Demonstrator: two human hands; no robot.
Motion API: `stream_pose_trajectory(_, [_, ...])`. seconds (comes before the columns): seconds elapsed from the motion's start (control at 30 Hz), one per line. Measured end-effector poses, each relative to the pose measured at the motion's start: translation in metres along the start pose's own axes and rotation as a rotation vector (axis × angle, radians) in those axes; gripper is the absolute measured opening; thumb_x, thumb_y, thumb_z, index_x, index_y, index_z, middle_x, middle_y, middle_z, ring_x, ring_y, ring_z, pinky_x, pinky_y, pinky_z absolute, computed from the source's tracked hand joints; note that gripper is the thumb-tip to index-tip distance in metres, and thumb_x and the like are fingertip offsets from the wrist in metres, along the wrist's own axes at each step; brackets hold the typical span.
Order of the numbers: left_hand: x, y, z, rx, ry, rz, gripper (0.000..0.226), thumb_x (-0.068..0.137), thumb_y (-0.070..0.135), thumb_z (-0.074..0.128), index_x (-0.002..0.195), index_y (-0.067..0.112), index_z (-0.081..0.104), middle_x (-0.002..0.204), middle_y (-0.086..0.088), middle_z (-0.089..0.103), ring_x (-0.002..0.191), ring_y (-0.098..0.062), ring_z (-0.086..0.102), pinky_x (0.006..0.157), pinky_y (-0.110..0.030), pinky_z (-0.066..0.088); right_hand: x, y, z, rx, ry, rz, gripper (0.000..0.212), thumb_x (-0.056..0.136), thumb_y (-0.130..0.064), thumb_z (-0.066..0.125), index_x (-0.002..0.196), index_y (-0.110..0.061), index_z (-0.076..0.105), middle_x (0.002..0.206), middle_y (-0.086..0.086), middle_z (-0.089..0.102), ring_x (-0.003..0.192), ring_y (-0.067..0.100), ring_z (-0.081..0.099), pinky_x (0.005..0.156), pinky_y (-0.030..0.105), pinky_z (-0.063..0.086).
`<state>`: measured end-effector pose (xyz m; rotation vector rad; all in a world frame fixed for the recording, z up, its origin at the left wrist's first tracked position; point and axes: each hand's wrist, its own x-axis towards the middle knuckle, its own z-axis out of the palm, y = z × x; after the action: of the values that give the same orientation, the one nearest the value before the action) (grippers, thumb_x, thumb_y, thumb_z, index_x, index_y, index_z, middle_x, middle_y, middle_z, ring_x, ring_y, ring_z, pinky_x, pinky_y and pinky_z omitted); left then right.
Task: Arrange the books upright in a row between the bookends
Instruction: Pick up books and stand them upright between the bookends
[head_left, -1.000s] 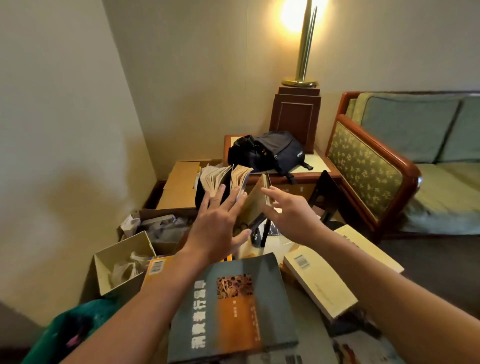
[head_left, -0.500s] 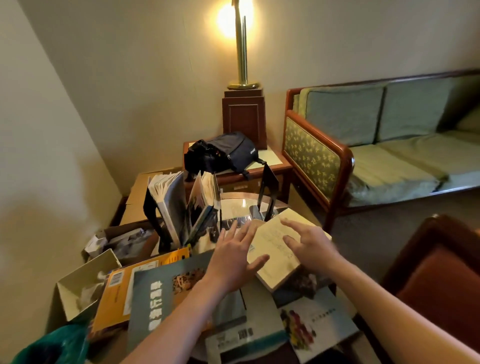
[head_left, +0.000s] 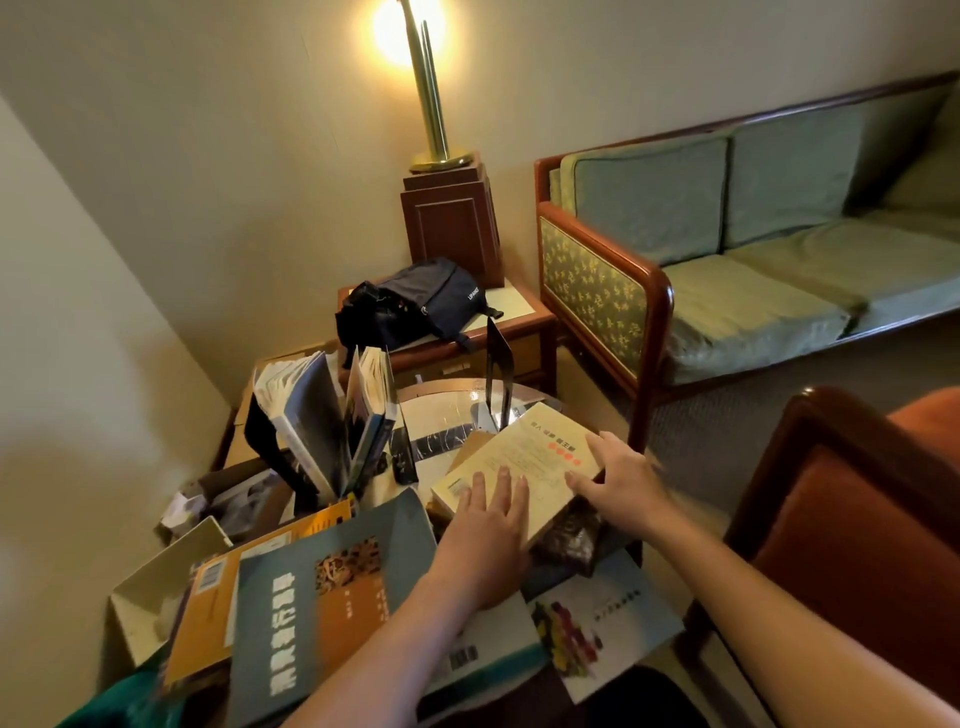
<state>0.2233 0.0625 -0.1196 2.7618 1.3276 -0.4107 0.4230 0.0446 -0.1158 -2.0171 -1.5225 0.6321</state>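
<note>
The cream book (head_left: 524, 457) lies flat on top of other books at the right side of the round glass worktop (head_left: 441, 410), just in front of the black right bookend (head_left: 497, 358). The left hand (head_left: 488, 530) rests on its near part with the fingers straight and a little apart. The right hand (head_left: 623, 483) lies on its right corner, fingers spread on the cover. I see no finger curled under the edge, so neither hand grips it yet.

Several upright books (head_left: 311, 415) already lean against the left bookend (head_left: 258, 431), and a wide gap is open between them and the right bookend. A grey-blue book (head_left: 322, 587) and others still lie flat near the person.

I judge the cream book to be a thick paperback: rather light, with a cover that bends and pages that may fan open if it is lifted by one corner. The cover looks smooth, so flat fingers can slide on it. The best hold is probably at the two long edges, thumb on top and fingers underneath. Then it can be turned onto its bottom edge.
</note>
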Motion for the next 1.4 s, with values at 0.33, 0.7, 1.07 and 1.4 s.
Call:
stream_pose_trajectory(0.33, [-0.017, 0.011, -0.021, -0.123, 0.194, 0.035, 0.070, 0.101, 0.016, 0.047, 0.159, 0.015, 0.008, 0.164, -0.011, 0.021, 0.149, -0.032, 0.026, 0.121, -0.041, 0.026, 0.003, -0.008, -0.009, 0.288, 0.234, 0.154, 0.052, 0.089, -0.025, 0.074, 0.137, -0.012, 0.060, 0.132, 0.009, 0.061, 0.110, 0.021, 0.061, 0.090, 0.029, 0.049])
stream_pose_trajectory(0.7, [-0.035, -0.032, -0.008, -0.121, 0.584, 0.406, 0.049, 0.097, 0.012, 0.039, 0.146, 0.010, 0.046, 0.147, -0.008, 0.051, 0.138, -0.022, 0.046, 0.114, -0.050, 0.039, 0.000, -0.017, -0.037, 1.030, -0.267, 0.408, 0.065, 0.096, 0.003, 0.054, 0.152, -0.026, 0.038, 0.122, 0.016, 0.059, 0.092, 0.028, 0.074, 0.062, 0.031, 0.059])
stream_pose_trajectory(1.07, [-0.049, -0.056, -0.011, -0.002, 0.650, 0.541, 0.049, 0.100, 0.013, 0.051, 0.148, 0.012, 0.042, 0.152, -0.006, 0.045, 0.142, -0.017, 0.041, 0.117, -0.042, 0.037, -0.015, -0.022, -0.053, 1.241, -0.533, 0.472, 0.059, 0.085, 0.004, 0.059, 0.137, -0.025, 0.060, 0.136, 0.023, 0.052, 0.099, 0.036, 0.070, 0.054, 0.030, 0.060])
stream_pose_trajectory(1.4, [-0.045, -0.059, 0.007, 0.009, 0.482, 0.307, 0.080, 0.101, 0.026, 0.053, 0.160, 0.024, 0.000, 0.168, 0.000, 0.003, 0.154, -0.020, 0.007, 0.121, -0.046, 0.025, -0.022, -0.069, -0.069, 0.868, -0.264, 0.147, 0.053, 0.090, 0.010, 0.059, 0.125, -0.029, 0.068, 0.127, 0.010, 0.057, 0.098, 0.031, 0.071, 0.064, 0.033, 0.061])
